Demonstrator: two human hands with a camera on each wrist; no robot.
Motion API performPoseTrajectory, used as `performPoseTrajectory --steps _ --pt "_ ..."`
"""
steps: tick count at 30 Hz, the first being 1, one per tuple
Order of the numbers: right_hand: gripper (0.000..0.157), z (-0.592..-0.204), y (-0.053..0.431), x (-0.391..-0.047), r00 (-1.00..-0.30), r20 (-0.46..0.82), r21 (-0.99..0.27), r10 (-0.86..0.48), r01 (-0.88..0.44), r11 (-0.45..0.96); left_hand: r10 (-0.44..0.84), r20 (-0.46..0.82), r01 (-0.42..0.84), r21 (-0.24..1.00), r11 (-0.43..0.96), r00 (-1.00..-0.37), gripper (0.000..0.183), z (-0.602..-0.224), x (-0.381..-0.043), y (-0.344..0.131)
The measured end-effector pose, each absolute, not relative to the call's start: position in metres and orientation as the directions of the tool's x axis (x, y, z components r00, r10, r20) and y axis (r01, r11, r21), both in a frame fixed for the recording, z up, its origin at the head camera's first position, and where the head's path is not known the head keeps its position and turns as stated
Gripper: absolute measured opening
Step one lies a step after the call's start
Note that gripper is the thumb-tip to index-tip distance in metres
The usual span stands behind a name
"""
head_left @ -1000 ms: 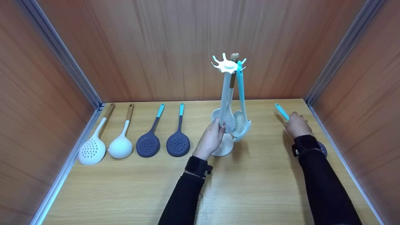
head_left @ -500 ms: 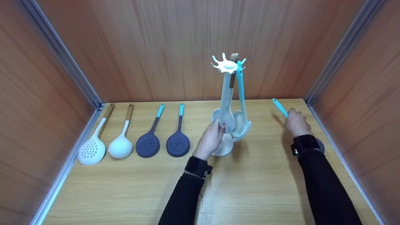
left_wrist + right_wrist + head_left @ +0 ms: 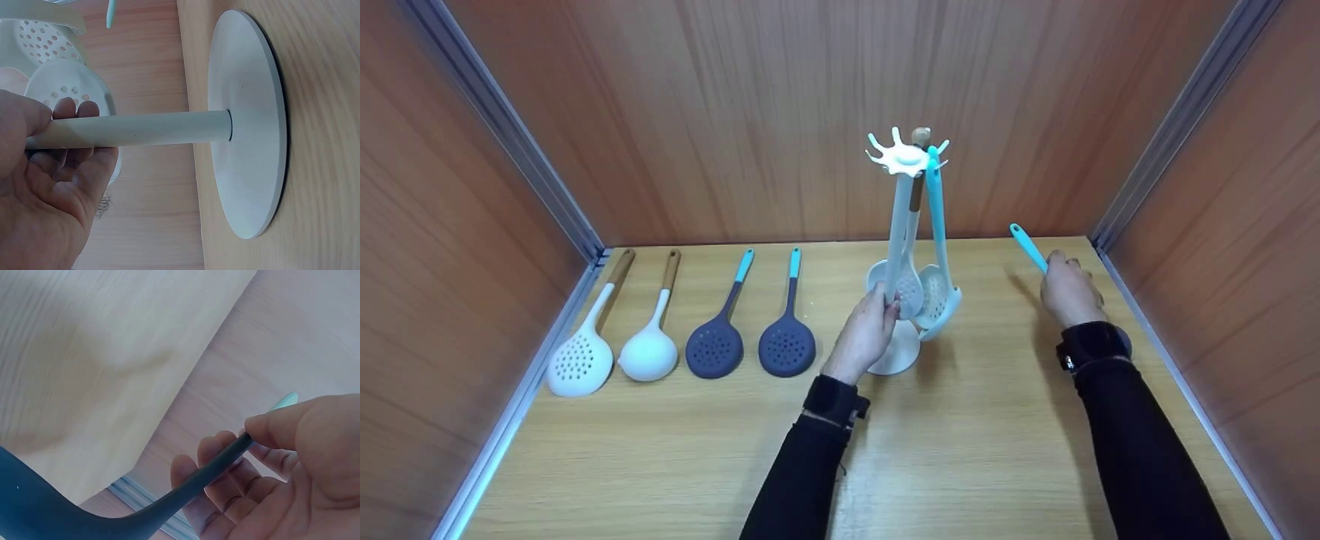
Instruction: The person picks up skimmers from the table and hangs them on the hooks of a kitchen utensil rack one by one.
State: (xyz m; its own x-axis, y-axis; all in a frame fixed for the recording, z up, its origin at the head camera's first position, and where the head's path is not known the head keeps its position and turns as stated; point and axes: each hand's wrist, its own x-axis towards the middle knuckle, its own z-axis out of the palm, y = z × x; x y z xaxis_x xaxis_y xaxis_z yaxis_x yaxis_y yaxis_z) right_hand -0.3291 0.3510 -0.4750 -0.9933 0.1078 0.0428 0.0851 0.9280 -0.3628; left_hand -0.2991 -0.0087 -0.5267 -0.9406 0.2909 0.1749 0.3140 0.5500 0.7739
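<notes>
In the head view my left hand (image 3: 864, 334) grips the white pole of a utensil stand (image 3: 896, 356); its round base (image 3: 247, 124) rests on the table in the left wrist view. From its top hang a light-blue ladle (image 3: 943, 300) and white slotted utensils, partly overlapping. My right hand (image 3: 1071, 289) holds a dark blue cooking utensil (image 3: 208, 475) by its neck, thumb and fingers round it. The turquoise handle end (image 3: 1027, 247) points up and left, away from the stand. Its wide head is mostly hidden by the wrist and cut off in the right wrist view.
Left of the stand lie two dark slotted turners (image 3: 787, 346), a white ladle (image 3: 649, 352) and a white skimmer (image 3: 580, 364) with wooden handles. Wooden panels enclose the table (image 3: 660, 450) at the back and both sides; the right wall (image 3: 1222, 262) is near my right hand.
My right hand has lifted the dark utensil slightly, moving up and a little left with it. The left hand and the stand have stayed practically still.
</notes>
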Motion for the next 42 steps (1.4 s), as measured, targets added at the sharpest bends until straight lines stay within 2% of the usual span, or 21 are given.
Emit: performPoseTrajectory --steps 8,13,19,24,30,42 --pt "0.027 -0.472 0.347 -0.33 -0.991 0.054 -0.36 0.119 0.092 0.928 0.285 0.197 0.329 0.765 0.554 -0.938 0.018 -0.527 -0.297 -0.008" --pt "0.026 -0.468 0.344 -0.33 -0.99 0.067 -0.359 0.124 0.091 0.929 0.275 0.169 0.3 0.775 0.556 -0.946 0.019 -0.526 -0.298 -0.007" --pt "0.032 -0.46 0.337 -0.327 -0.989 0.088 -0.359 0.116 0.077 0.93 0.275 0.167 0.299 0.775 0.557 -0.947 0.018 -0.526 -0.299 -0.007" --pt "0.037 -0.453 0.328 -0.323 -0.984 0.152 -0.354 0.095 0.036 0.934 0.277 0.187 0.315 0.774 0.55 -0.942 0.017 -0.526 -0.298 -0.007" --pt "0.032 -0.446 0.319 -0.318 -0.969 0.232 -0.364 0.08 -0.01 0.931 0.276 0.178 0.307 0.777 0.549 -0.944 0.016 -0.526 -0.299 -0.007" --pt "0.032 -0.431 0.305 -0.304 -0.955 0.29 -0.394 0.058 -0.065 0.917 0.296 0.194 0.329 0.784 0.527 -0.935 0.018 -0.527 -0.297 -0.008"
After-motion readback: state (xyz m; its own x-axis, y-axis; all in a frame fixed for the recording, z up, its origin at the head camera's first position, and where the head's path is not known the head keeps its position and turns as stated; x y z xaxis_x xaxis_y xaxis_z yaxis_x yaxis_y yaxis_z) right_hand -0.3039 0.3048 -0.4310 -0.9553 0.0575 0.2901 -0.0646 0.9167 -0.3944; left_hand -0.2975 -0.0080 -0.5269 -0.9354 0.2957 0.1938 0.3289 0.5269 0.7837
